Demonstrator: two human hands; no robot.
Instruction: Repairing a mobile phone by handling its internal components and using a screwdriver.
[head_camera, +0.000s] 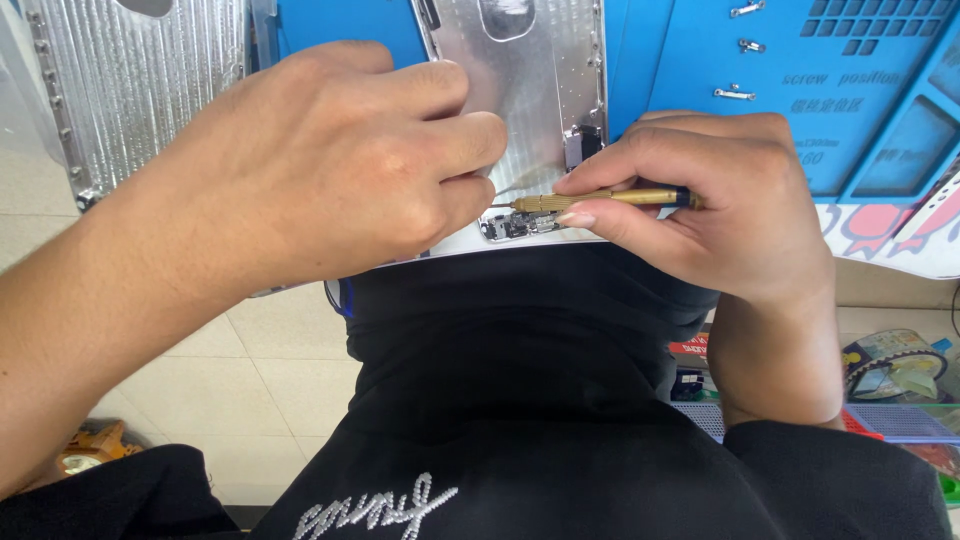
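Black hoodie (520, 400) is filling the bottom. Right hand (720, 210) is pinching a thin brass screwdriver (600, 198), fingers closed tight on it, tip lying sideways over the silver phone shell (530, 90). Left hand (330, 160) is curled shut on the shell's near edge. Blue mat (700, 60) is sitting behind.

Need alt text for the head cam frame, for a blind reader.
A right hand holds a brass-coloured precision screwdriver, tip at the bottom edge of an opened silver phone housing, while the left hand steadies that edge. A blue screw-sorting mat lies beneath.
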